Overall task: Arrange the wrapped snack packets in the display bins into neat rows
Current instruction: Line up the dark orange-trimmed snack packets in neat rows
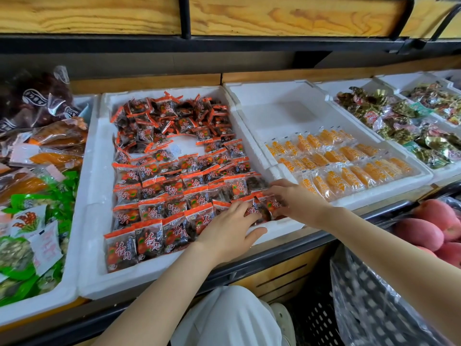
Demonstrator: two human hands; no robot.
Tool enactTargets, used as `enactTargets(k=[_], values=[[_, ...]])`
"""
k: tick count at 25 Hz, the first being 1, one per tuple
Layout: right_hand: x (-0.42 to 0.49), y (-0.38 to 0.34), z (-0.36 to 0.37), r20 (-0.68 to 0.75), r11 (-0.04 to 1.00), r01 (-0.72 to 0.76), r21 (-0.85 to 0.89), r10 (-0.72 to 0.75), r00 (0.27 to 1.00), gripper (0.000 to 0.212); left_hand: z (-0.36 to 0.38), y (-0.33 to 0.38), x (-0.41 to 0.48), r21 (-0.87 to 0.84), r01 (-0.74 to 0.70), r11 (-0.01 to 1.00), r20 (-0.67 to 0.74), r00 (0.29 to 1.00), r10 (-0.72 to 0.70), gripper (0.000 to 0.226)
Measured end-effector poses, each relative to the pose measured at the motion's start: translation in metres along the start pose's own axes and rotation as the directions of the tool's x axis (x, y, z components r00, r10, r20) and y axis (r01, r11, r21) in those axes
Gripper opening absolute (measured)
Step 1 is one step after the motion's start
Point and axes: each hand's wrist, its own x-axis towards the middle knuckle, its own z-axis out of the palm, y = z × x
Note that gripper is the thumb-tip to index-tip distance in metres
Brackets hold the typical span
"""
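At near bin (92, 171) corner: left hand (229, 231) flat on packets (149, 213); right hand (296, 199) grip unclear.

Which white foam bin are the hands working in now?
The bin of red-edged dark packets: the left hand and right hand both touch packets in its near right corner. The orange-packet bin beside it is untouched.

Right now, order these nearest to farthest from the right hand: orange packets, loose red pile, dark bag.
1. Orange packets: just right of the right hand.
2. Loose red pile: farther back, to the left.
3. Dark bag: far left, at the back.
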Motion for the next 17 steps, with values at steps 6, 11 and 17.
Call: enactTargets(k=[6, 11, 17], values=[[0.001, -0.011, 0.005, -0.014, 0.974, 0.196, -0.109, -0.199, 0.980, 0.047, 0.002, -0.003, -0.017, 0.215, 0.118, 0.970, -0.215, 0.974, -0.071, 0.059], [0.030, -0.034, 0.011, 0.082, 0.987, 0.144, -0.070, -0.138, 0.987, 0.054, -0.013, -0.024, -0.018, 0.079, 0.182, 0.980, -0.135, 0.976, -0.171, 0.054], [0.040, -0.036, 0.005, 0.224, 0.967, 0.188, -0.170, -0.147, 0.963, 0.051, -0.014, -0.033, -0.005, -0.035, 0.234, 0.972, -0.007, 0.972, -0.235, 0.074]])
